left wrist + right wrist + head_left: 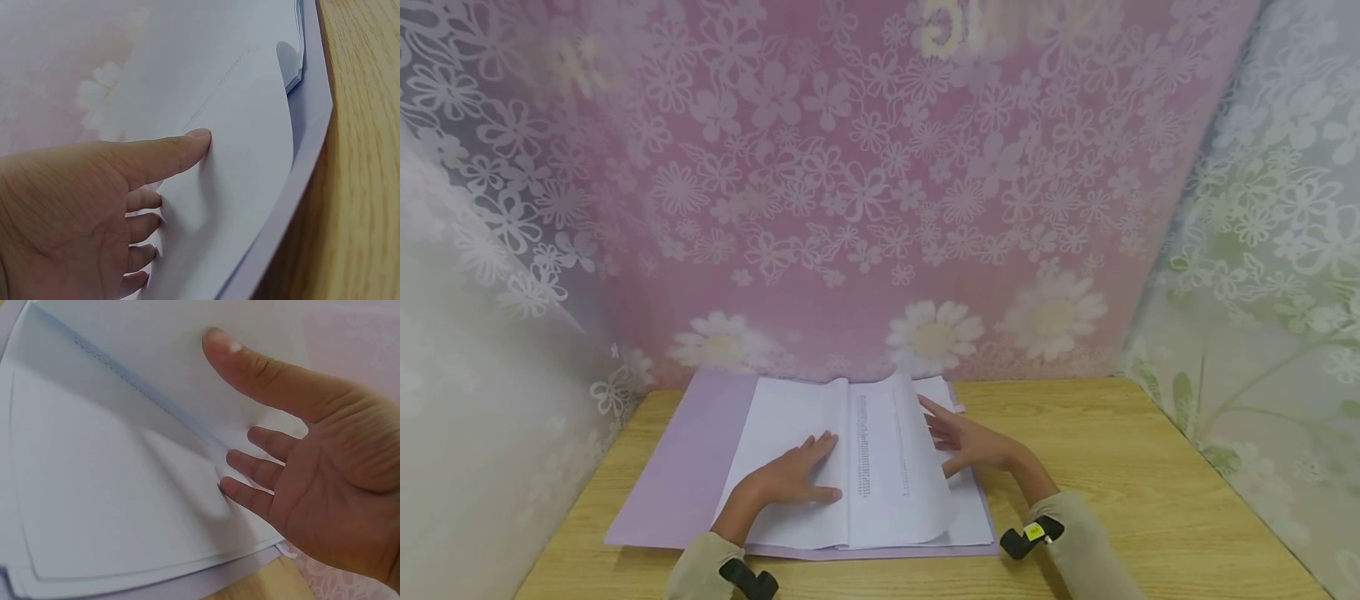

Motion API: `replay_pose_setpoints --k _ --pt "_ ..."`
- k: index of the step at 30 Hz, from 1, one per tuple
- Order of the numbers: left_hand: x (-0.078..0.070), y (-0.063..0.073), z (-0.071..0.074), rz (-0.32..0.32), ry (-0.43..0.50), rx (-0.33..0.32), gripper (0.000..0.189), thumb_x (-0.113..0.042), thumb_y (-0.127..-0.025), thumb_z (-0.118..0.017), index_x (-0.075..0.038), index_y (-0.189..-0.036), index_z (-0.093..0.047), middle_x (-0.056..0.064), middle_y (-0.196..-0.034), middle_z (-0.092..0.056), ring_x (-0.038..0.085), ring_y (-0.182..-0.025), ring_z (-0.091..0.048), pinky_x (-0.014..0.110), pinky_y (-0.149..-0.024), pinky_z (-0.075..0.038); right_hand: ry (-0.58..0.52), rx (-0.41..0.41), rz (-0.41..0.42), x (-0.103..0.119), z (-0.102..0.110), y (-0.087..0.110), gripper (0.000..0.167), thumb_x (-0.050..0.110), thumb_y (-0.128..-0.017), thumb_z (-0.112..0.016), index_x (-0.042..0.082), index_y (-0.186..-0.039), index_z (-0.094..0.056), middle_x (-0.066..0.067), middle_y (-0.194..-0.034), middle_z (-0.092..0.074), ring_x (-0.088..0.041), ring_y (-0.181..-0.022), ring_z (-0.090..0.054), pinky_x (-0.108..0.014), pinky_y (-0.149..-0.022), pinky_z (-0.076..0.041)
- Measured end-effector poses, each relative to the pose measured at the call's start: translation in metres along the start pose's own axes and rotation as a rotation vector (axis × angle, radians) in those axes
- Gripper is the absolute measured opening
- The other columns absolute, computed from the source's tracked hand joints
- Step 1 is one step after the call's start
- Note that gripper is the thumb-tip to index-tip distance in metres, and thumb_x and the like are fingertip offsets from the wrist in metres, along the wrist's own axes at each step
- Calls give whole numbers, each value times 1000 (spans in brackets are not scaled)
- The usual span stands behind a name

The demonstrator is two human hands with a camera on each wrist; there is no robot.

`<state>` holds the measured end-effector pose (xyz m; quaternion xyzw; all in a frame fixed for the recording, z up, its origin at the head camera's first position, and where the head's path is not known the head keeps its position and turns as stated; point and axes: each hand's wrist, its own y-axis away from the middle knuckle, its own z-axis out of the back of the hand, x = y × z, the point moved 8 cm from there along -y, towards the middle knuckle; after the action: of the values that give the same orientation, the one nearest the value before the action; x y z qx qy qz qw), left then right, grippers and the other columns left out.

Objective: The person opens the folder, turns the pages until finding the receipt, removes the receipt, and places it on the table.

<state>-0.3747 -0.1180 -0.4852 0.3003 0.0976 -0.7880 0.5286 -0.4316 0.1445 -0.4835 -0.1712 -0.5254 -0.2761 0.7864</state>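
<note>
Lilac folder: a flat lilac cover [681, 475] lies opened out on the worktop, nearer its left edge than its right, with its far side at the back edge and its near left corner close to the left edge.
Worktop: yellowish wood-grain surface [1165, 483], showing widest between the folder and the right edge.
White paper stack: a pile of white sheets [972, 504] rests on the folder's right part, its lower corner showing beneath a raised page.
Turned white page: a plain white sheet [775, 417] spreads left of the fold, partly over the lilac cover.
Raised printed sheet: a thin white sheet [883, 433] with columns of small dark print bows up right of the fold, its right side lifted off the pile.
Left grip: the bare left hand [790, 477] rests on the turned page with fingers extended and thumb stretched towards the fold, grasping nothing.
Right grip: the bare right hand [973, 442] is at the raised sheet's right side, fingers and thumb extended and apart, not clasped round the paper.
Sleeves: beige cuffs [1086, 533], each with a black wrist device [748, 579].
Flowered hanging: pink sheet [850, 175] with white blossoms, upright along the back edge.
</note>
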Motion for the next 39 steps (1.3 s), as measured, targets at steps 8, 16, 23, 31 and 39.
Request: replay_pose_setpoints --k 8,16,23,31,39 --pt "0 1 1 -7 29 1 95 -41 -88 -80 -5 -160 -30 16 -169 -24 41 -157 -18 59 -126 -22 97 -36 8 10 -11 -7 122 17 -80 -88 20 -166 -2 -13 -173 -4 -42 -157 -17 -60 -124 -25" --pt "-1 2 3 -9 31 -2 95 -41 -87 -80 -6 -160 -31 16 -168 -25 41 -157 -19 60 -126 -22 199 -81 -14 25 -22 -12 113 20 -82 -87 32 -165 -12 1 -174 -6 -35 -158 -18 -60 -124 -27" --pt "0 2 3 -17 44 4 93 -40 -87 -80 -5 -159 -33 16 -168 -26 41 -157 -19 59 -126 -22 299 -95 -29 29 -29 -18 108 35 -82 -86 33 -165 -16 2 -173 -14 -37 -156 -24 -62 -120 -33" --pt "1 1 6 -31 52 -14 83 -38 -91 -76 -5 -157 -37 18 -167 -29 42 -155 -22 60 -125 -24 411 -91 -31 36 -35 -23 102 41 -84 -84 26 -164 -23 -5 -172 -18 -35 -158 -20 -65 -120 -31" --pt "-1 0 17 -100 45 -124 63 -26 -100 -65 5 -151 -44 26 -158 -41 44 -148 -37 59 -121 -31 466 -79 -51 43 -41 -25 95 42 -84 -83 24 -162 -32 -10 -171 -17 -35 -158 -17 -63 -124 -25"
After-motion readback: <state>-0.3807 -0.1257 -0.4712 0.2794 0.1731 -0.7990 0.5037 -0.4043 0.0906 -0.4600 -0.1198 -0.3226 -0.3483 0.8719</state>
